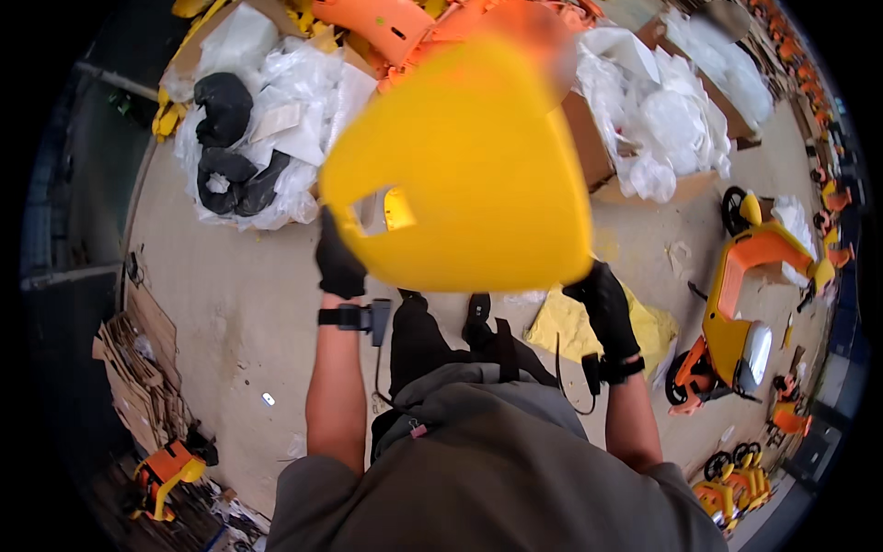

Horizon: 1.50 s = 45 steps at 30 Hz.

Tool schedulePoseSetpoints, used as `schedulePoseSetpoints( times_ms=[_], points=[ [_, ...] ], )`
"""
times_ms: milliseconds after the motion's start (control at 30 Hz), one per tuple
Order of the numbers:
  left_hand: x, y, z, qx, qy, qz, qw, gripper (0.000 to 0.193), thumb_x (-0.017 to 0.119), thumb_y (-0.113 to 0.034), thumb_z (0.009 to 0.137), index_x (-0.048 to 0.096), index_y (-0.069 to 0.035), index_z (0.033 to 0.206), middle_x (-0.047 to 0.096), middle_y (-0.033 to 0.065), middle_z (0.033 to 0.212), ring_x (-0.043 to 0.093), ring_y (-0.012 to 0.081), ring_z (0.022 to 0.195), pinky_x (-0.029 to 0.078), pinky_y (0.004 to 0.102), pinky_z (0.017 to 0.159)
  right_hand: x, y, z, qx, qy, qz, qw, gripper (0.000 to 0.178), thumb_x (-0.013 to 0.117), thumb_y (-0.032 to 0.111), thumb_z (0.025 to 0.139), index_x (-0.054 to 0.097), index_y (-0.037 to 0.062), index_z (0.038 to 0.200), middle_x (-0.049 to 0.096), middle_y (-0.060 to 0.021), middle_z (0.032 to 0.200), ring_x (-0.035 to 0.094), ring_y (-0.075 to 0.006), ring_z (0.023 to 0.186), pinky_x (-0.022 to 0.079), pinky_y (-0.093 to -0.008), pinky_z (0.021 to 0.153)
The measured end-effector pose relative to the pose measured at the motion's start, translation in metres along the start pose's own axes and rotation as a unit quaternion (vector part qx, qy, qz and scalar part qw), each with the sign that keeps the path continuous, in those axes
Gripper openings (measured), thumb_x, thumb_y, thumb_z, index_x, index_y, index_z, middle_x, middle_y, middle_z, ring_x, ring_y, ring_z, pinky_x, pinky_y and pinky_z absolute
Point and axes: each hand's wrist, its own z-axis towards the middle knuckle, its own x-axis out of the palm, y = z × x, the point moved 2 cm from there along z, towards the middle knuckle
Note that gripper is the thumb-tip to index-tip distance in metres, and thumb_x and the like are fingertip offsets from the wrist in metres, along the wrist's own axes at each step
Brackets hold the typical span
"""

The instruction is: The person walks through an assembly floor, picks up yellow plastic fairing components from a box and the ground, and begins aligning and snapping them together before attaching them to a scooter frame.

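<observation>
From the head view, the yellow panel (487, 193) is held up off the floor before the worker, narrow end pointing away from the body, broad edge toward it; its long axis runs roughly straight out. Gloved, the left hand (338, 258) grips the near left edge and the right hand (602, 302) the near right corner. The left fingertips are out of sight behind the panel, and I can't make out exactly how the right ones close. The far end is blurred and covers part of the orange parts (372, 23). Beneath lies a dusty floor (221, 322), with a yellow sheet (561, 327), heaped plastic (676, 124), stacked cardboard (138, 368) and a scooter (727, 294) around.
</observation>
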Motion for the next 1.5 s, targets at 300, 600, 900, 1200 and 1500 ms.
schedulePoseSetpoints(
  times_ms=[300,600,900,1200,1500],
  points=[
    [-0.152,0.193,-0.178,-0.228,-0.003,-0.35,0.909,0.027,0.059,-0.022,0.091,0.056,-0.005,0.112,0.063,0.0097,0.097,0.061,0.0252,0.091,0.05,0.0384,0.08,0.037,-0.131,0.039,0.248,0.063,-0.034,0.966,0.03,0.059,0.031,0.095,0.062,0.0032,0.105,0.066,-0.0049,0.09,0.061,-0.0113,0.079,0.051,-0.0263,0.072],
    [-0.182,0.248,-0.296,-0.457,-0.165,-0.295,0.823,0.048,0.054,-0.028,0.095,0.043,-0.005,0.136,0.054,0.0129,0.13,0.054,0.0269,0.117,0.046,0.0399,0.097,0.122,-0.283,0.12,0.26,0.159,-0.395,0.866,0.036,0.06,0.036,0.085,0.069,0.002,0.093,0.07,-0.0157,0.087,0.067,-0.0302,0.083,0.053,-0.0396,0.075],
    [-0.162,0.288,-0.463,-0.743,-0.366,-0.348,0.44,0.063,0.051,-0.065,0.087,0.055,-0.016,0.126,0.062,0.0039,0.113,0.059,0.0219,0.102,0.049,0.0383,0.086,0.327,-0.421,0.274,0.164,0.222,-0.571,0.773,0.052,0.054,0.05,0.087,0.071,0.0013,0.083,0.067,-0.0242,0.087,0.064,-0.0406,0.089,0.049,-0.0472,0.079],
    [-0.111,0.231,-0.65,-0.589,-0.32,-0.708,0.222,0.052,0.047,-0.055,0.091,0.057,-0.009,0.113,0.063,0.0062,0.105,0.057,0.0248,0.101,0.044,0.0394,0.093,0.456,-0.593,0.344,0.142,0.261,-0.678,0.672,0.061,0.064,0.056,0.08,0.06,0.0017,0.106,0.066,-0.0231,0.103,0.062,-0.0404,0.1,0.049,-0.0479,0.085],
    [-0.044,0.224,-0.585,-0.775,-0.494,-0.394,0.01,0.023,0.055,-0.048,0.089,0.058,-0.026,0.084,0.045,-0.0123,0.055,0.041,0.0071,0.043,0.037,0.0219,0.04,0.45,-0.725,0.372,-0.029,0.252,-0.789,0.559,0.023,0.066,0.027,0.076,0.066,0.0098,0.09,0.065,-0.0119,0.089,0.065,-0.0291,0.086,0.053,-0.042,0.072]
  ],
)
